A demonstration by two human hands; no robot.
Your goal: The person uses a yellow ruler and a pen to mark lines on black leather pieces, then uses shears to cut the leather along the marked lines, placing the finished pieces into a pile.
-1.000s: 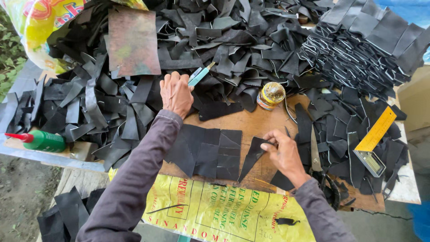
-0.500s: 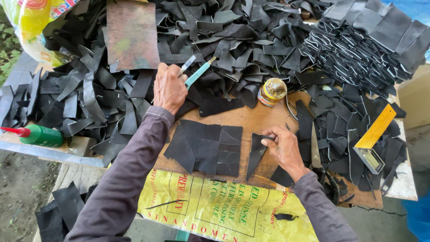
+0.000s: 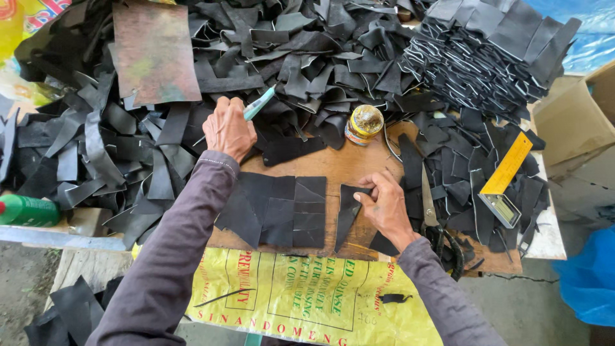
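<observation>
A narrow black wedge-shaped piece (image 3: pixel 348 214) lies on the wooden bench (image 3: pixel 349 163), its long axis running nearly toward and away from the person, its point toward the near edge. The right hand (image 3: pixel 384 208) pinches its upper end, grip closed on it. Left of it lie flat black cut pieces (image 3: pixel 282 208). The left hand (image 3: pixel 229 130) is closed around a teal-handled tool (image 3: pixel 258 104), beside a small tin (image 3: pixel 364 123).
</observation>
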